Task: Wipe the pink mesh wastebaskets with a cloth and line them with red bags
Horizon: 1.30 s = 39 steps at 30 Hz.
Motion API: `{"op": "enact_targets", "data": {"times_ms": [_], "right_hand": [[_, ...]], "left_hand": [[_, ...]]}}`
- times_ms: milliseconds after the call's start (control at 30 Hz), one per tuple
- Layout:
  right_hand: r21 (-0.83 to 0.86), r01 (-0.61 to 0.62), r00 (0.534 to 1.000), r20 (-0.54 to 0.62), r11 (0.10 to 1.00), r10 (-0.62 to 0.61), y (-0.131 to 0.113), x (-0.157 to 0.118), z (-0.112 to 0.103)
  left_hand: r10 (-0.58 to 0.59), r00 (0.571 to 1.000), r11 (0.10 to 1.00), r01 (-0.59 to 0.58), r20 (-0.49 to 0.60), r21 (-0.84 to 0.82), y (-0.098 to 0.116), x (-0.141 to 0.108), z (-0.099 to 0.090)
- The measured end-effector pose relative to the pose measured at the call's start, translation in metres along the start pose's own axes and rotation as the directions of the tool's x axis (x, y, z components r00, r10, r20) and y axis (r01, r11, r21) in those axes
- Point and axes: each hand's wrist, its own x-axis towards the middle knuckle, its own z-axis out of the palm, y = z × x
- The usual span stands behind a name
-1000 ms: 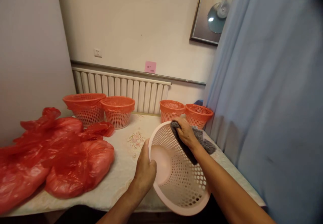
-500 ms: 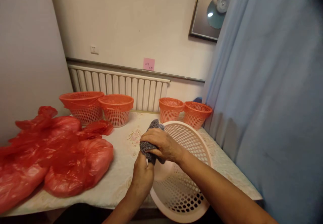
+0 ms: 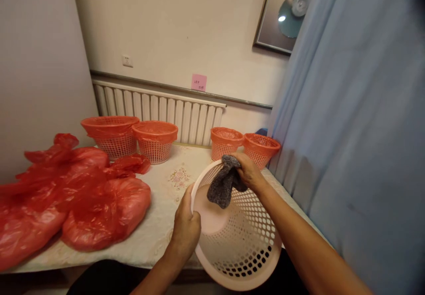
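A pale pink plastic basket (image 3: pixel 252 233) with lattice sides is tilted on its side, its mouth facing me, at the table's near edge. My left hand (image 3: pixel 186 224) grips its left rim, thumb toward the inside and fingers hidden behind the wall. At the upper rim my right hand (image 3: pixel 250 171) is closed on a dark grey cloth (image 3: pixel 223 184). The cloth is folded over the rim, and its loose end hangs down into the basket's mouth. The solid round base of the basket shows inside.
Knotted red plastic bags (image 3: pixel 109 213), bulging, cover the table's left side. Lined baskets stand at the back, two left (image 3: pixel 156 151) and two right (image 3: pixel 226 149). A blue curtain (image 3: pixel 345 109) borders the right. Behind are a radiator (image 3: pixel 162 109) and pink note (image 3: pixel 199 82).
My right hand has moved right with the cloth along the rim, away from my left hand. The cloth now hangs loosely. The basket's mouth has turned a little toward me.
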Motion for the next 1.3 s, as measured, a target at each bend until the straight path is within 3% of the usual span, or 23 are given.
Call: {"op": "enact_targets", "data": {"times_ms": [133,267,400,500,600,767,833,900,1000,1033,1133,1300], "right_hand": [[-0.015,-0.172,0.983,-0.067,0.985,0.171,0.006,-0.027,-0.016],[-0.052,-0.369,0.924,-0.123,0.928,0.361,0.006,-0.062,-0.033],[-0.066,-0.58,0.804,-0.205,0.812,0.558,0.011,-0.107,-0.038],[-0.059,-0.651,0.739,-0.274,0.756,0.615,0.007,-0.14,-0.035],[0.016,-0.701,0.671,-0.321,0.713,0.668,-0.007,-0.168,-0.029],[0.187,-0.796,0.496,-0.345,0.576,0.797,-0.039,-0.206,-0.016],[0.253,-0.809,0.448,-0.319,0.531,0.835,-0.049,-0.219,-0.011],[0.314,-0.812,0.402,-0.31,0.492,0.862,-0.054,-0.229,-0.008],[0.3,-0.829,0.317,-0.442,0.472,0.839,-0.057,-0.241,-0.015],[0.251,-0.839,0.315,-0.499,0.482,0.807,-0.057,-0.244,-0.02],[0.072,-0.859,0.367,-0.604,0.506,0.707,-0.058,-0.251,-0.038],[0.179,-0.798,0.305,-0.704,0.576,0.641,-0.061,-0.255,-0.053]], "left_hand": [[0.029,1.0,0.999,-0.029,0.001,-0.03,0.0,0.0,0.001],[0.066,0.998,0.998,-0.066,-0.004,-0.025,-0.001,-0.001,0.002],[0.041,0.999,0.999,-0.041,-0.008,-0.019,-0.001,-0.002,0.001],[0.059,0.998,0.998,-0.059,0.0,-0.019,0.0,-0.002,0.002],[0.064,0.998,0.997,-0.065,-0.026,-0.029,0.0,-0.003,0.002],[0.049,0.998,0.998,-0.05,-0.045,-0.026,-0.002,-0.003,0.0],[0.038,0.998,0.999,-0.039,-0.054,-0.012,-0.003,-0.002,-0.001],[0.022,0.997,1.0,-0.022,-0.074,0.007,-0.005,0.0,-0.001],[-0.008,0.994,1.0,0.01,-0.113,0.017,-0.011,0.007,-0.003],[-0.016,0.992,1.0,0.018,-0.124,0.012,-0.013,0.009,-0.003],[-0.031,0.987,0.999,0.027,-0.157,-0.026,-0.021,0.019,-0.005],[-0.113,0.964,0.994,0.112,-0.239,-0.018,-0.027,0.037,-0.009]]}}
